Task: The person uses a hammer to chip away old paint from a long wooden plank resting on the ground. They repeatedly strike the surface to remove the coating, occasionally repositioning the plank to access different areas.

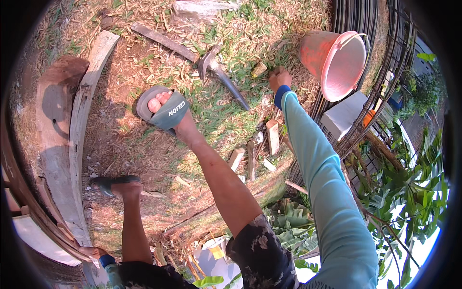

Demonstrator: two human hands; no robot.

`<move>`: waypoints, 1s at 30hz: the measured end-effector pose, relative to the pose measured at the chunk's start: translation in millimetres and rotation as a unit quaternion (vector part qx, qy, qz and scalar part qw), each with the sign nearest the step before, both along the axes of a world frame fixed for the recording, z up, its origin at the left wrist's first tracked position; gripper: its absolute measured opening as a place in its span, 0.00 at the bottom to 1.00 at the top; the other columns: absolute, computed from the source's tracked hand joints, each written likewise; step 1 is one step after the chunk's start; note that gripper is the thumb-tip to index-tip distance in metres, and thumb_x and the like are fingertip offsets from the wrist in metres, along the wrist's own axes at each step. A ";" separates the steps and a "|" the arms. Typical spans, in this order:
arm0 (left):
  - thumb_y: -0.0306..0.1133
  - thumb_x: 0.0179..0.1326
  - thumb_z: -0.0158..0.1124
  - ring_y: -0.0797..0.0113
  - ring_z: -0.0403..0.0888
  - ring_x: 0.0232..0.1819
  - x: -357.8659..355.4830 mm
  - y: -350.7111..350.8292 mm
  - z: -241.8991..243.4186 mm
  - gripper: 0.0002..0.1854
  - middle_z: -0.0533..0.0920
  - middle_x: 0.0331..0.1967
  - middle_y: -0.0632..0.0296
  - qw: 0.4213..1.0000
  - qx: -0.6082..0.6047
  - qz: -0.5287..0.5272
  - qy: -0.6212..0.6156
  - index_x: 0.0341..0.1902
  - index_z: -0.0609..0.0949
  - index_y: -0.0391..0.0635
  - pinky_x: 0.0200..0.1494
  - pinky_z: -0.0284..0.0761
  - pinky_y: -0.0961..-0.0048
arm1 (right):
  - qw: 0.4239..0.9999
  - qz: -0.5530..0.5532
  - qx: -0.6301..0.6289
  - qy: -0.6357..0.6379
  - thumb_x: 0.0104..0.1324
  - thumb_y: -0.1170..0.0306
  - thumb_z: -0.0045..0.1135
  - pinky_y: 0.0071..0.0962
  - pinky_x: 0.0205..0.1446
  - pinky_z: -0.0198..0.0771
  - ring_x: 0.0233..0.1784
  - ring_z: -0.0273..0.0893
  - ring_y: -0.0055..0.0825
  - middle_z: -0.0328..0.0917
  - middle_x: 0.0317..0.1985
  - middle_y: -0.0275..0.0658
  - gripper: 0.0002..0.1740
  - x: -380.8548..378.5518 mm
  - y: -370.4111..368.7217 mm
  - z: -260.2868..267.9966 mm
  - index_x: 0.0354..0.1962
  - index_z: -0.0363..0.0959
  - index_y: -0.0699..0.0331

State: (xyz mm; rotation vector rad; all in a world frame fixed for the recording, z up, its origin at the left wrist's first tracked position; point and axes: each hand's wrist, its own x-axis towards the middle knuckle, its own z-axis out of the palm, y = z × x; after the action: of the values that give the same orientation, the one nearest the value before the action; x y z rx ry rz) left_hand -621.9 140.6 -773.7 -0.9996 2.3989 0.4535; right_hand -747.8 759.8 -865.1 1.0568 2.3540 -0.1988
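Down at the lower left, my left hand (92, 251) lies across the near end of a long wooden plank (76, 144), its fingers over the edge. My right hand (279, 77) is low over the grass with curled fingers; whether something is inside them is hidden. Just left of it lies a small yellowish-brown chunk (259, 69). A claw hammer (231, 86) rests on the ground further left, its head against a wooden strip (164, 42). To the right of my right hand, a worn red bucket (317, 54) leans on its side, its mouth facing me.
Bundled steel bars (355, 21) and wire mesh (400, 47) run along the right, with a pale block (343, 115) on them. Wood offcuts (272, 136) lie below my right hand. A wide board (54, 119) lies left. My sandalled foot (164, 106) stands mid-view. Clear plastic (202, 8) lies at the top.
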 end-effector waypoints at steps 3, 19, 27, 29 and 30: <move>0.54 0.73 0.37 0.48 0.71 0.60 -2.4 3.4 -0.2 0.33 0.75 0.58 0.45 1.000 0.009 0.002 0.001 0.62 0.73 0.36 0.64 0.62 0.56 | 0.993 -0.058 -0.090 0.057 0.61 0.66 0.63 0.36 0.43 0.74 0.38 0.81 0.40 0.81 0.32 0.48 0.14 4.8 -0.9 43.0 0.41 0.75 0.65; 0.53 0.73 0.37 0.49 0.70 0.62 -17.4 -127.2 107.7 0.33 0.74 0.59 0.44 0.983 -0.116 -0.047 0.135 0.63 0.72 0.34 0.67 0.59 0.56 | 0.968 0.207 -0.139 -0.013 0.58 0.65 0.66 0.45 0.59 0.70 0.54 0.73 0.54 0.73 0.51 0.53 0.28 -15.6 -142.2 62.9 0.54 0.67 0.63; 0.53 0.73 0.36 0.49 0.69 0.63 -2.6 -199.8 159.4 0.34 0.74 0.60 0.44 0.959 -0.182 -0.042 0.212 0.63 0.71 0.33 0.68 0.58 0.56 | 0.963 0.108 -0.210 -0.129 0.63 0.61 0.58 0.46 0.37 0.72 0.37 0.78 0.52 0.77 0.38 0.55 0.20 -16.8 -156.3 54.1 0.46 0.69 0.64; 0.54 0.72 0.32 0.48 0.68 0.61 1.7 -199.5 159.2 0.34 0.74 0.59 0.46 0.956 -0.212 -0.087 0.182 0.65 0.71 0.38 0.65 0.56 0.55 | 0.948 0.192 -0.233 -0.099 0.62 0.61 0.59 0.44 0.31 0.69 0.32 0.76 0.50 0.76 0.34 0.53 0.15 -26.7 -172.1 133.1 0.40 0.73 0.62; 0.56 0.72 0.31 0.48 0.67 0.63 3.2 -197.6 158.3 0.35 0.74 0.59 0.47 0.958 -0.212 -0.080 0.177 0.66 0.70 0.39 0.67 0.53 0.55 | 0.941 0.209 -0.241 -0.113 0.65 0.60 0.57 0.41 0.30 0.68 0.30 0.73 0.44 0.74 0.31 0.50 0.15 -30.8 -189.5 176.3 0.41 0.72 0.63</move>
State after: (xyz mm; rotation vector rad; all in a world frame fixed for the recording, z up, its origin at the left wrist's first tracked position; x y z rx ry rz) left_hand -618.6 -57.1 -615.4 -0.9442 2.9568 0.0551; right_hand -778.6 570.3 -688.9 0.3172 2.1025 -0.4399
